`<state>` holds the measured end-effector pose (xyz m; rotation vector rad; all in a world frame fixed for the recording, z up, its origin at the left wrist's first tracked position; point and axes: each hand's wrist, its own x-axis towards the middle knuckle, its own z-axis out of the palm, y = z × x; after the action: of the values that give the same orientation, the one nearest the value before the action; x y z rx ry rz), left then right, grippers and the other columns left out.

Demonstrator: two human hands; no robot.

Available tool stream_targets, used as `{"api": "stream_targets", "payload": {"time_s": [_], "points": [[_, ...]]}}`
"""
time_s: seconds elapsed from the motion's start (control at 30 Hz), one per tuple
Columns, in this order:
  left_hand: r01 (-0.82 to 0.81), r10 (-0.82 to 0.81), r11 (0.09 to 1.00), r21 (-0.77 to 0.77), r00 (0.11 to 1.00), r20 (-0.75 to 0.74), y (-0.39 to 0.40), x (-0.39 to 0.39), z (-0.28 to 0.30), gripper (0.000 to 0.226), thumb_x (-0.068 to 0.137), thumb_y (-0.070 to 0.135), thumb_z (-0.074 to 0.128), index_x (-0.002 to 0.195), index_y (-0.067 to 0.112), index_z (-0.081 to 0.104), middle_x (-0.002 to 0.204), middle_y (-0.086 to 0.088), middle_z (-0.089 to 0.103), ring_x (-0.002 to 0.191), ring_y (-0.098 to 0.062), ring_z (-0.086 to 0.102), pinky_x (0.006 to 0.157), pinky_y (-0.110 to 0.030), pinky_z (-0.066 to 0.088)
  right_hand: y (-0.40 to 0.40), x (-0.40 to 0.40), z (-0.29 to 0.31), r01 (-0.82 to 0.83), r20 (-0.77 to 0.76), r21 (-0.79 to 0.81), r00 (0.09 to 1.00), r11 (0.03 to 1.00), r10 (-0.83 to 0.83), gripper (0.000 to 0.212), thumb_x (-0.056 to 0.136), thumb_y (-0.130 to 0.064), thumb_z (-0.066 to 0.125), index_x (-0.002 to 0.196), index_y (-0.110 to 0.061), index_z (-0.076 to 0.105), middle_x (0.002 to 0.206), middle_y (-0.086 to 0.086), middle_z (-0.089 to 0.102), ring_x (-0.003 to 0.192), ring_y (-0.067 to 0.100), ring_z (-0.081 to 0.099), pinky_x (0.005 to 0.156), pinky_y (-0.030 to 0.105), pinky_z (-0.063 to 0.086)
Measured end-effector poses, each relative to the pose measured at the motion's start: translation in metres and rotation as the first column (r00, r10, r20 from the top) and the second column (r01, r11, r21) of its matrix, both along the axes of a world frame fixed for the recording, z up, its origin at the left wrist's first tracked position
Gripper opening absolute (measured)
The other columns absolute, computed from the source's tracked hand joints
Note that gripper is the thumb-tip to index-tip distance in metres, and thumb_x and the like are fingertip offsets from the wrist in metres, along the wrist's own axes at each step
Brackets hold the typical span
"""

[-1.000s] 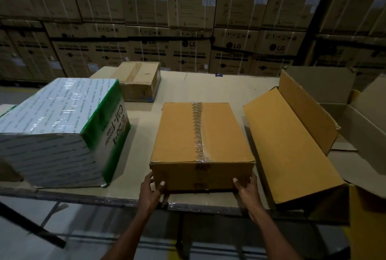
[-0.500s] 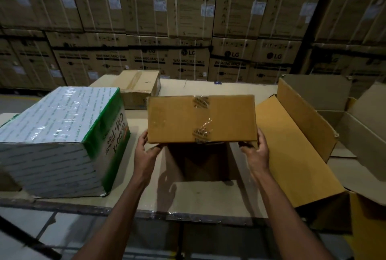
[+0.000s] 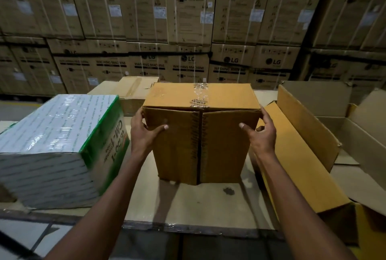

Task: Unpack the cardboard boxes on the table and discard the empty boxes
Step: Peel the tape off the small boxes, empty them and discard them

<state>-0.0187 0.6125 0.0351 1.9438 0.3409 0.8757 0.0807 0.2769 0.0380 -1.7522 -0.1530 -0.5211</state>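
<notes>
Taped cardboard box [image 3: 201, 134] on end near table's [image 3: 208, 207] front edge, gripped at upper side edges by left hand [image 3: 144, 134] and right hand [image 3: 261, 136]; apparently stiff, light; best held there.

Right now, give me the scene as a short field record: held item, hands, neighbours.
held item: brown box, tipped up on end on the table, taped seam facing the camera
left hand: grips the box's left edge
right hand: grips its right edge
left neighbour: white and green wrapped box
right neighbour: open box, flaps up
behind: small box
</notes>
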Motion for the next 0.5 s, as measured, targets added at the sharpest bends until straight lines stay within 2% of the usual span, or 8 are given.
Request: {"api": "stream_targets", "payload": {"time_s": [0.03, 0.13, 0.23, 0.33, 0.43, 0.5], "points": [[-0.035, 0.035, 0.999, 0.015, 0.999, -0.005, 0.001, 0.004, -0.002, 0.095, 0.066, 0.054, 0.087, 0.145, 0.025, 0.044, 0.138, -0.004, 0.051, 0.122, -0.023, 0.052, 0.094, -0.046, 0.055, 0.0, 0.001, -0.001, 0.002, 0.006, -0.002, 1.0, 1.0, -0.002, 0.085, 0.081, -0.022, 0.086, 0.153, -0.034, 0.043, 0.144, -0.002, 0.053, 0.111, 0.017, 0.053, 0.085, 0.028, 0.053], [-0.093, 0.095, 0.995, 0.039, 0.993, -0.074, 0.003, 0.015, -0.008, 0.092, 0.063, 0.072, 0.079, 0.137, 0.026, 0.05, 0.132, -0.004, 0.051, 0.124, -0.028, 0.046, 0.097, -0.057, 0.049, 0.002, 0.006, -0.014, -0.015, -0.038, -0.003, 0.999, 1.0, 0.015, 0.08, 0.083, -0.031, 0.084, 0.151, -0.032, 0.043, 0.146, -0.004, 0.049, 0.127, 0.025, 0.047, 0.098, 0.05, 0.052], [-0.074, 0.073, 0.997, -0.005, 0.987, -0.143, 0.001, 0.023, -0.021, 0.098, 0.065, 0.066, 0.082, 0.148, 0.034, 0.039, 0.14, -0.007, 0.044, 0.131, -0.032, 0.041, 0.101, -0.058, 0.045, 0.004, 0.008, -0.032, -0.061, -0.144, -0.033, 0.988, 0.998, 0.056, 0.087, 0.084, -0.042, 0.082, 0.155, -0.029, 0.034, 0.153, -0.001, 0.041, 0.137, 0.028, 0.043, 0.105, 0.057, 0.049], [0.051, -0.071, 0.989, -0.141, 0.988, -0.138, -0.003, 0.021, -0.04, 0.105, 0.068, 0.061, 0.084, 0.152, 0.044, 0.025, 0.153, -0.005, 0.038, 0.14, -0.032, 0.039, 0.104, -0.061, 0.045, 0.005, 0.003, -0.047, -0.12, -0.238, 0.047, 0.963, 0.992, 0.128, 0.09, 0.084, -0.05, 0.076, 0.158, -0.033, 0.027, 0.157, -0.001, 0.041, 0.141, 0.026, 0.043, 0.108, 0.052, 0.047], [0.135, -0.176, 0.965, -0.225, 0.969, -0.172, -0.006, 0.017, -0.062, 0.105, 0.07, 0.064, 0.08, 0.153, 0.041, 0.021, 0.155, 0.002, 0.041, 0.14, -0.027, 0.044, 0.104, -0.059, 0.047, 0.005, -0.001, -0.062, -0.177, -0.317, 0.094, 0.928, 0.98, 0.198, 0.086, 0.084, -0.054, 0.073, 0.155, -0.037, 0.029, 0.148, -0.007, 0.047, 0.139, 0.024, 0.047, 0.104, 0.044, 0.049], [0.148, -0.203, 0.955, -0.256, 0.958, -0.204, -0.008, 0.015, -0.074, 0.108, 0.067, 0.068, 0.078, 0.153, 0.038, 0.022, 0.154, 0.003, 0.043, 0.138, -0.025, 0.046, 0.104, -0.057, 0.049, 0.004, -0.003, -0.076, -0.202, -0.359, 0.068, 0.908, 0.977, 0.213, 0.088, 0.082, -0.056, 0.074, 0.156, -0.034, 0.031, 0.147, -0.008, 0.049, 0.138, 0.024, 0.048, 0.103, 0.04, 0.047]]}}
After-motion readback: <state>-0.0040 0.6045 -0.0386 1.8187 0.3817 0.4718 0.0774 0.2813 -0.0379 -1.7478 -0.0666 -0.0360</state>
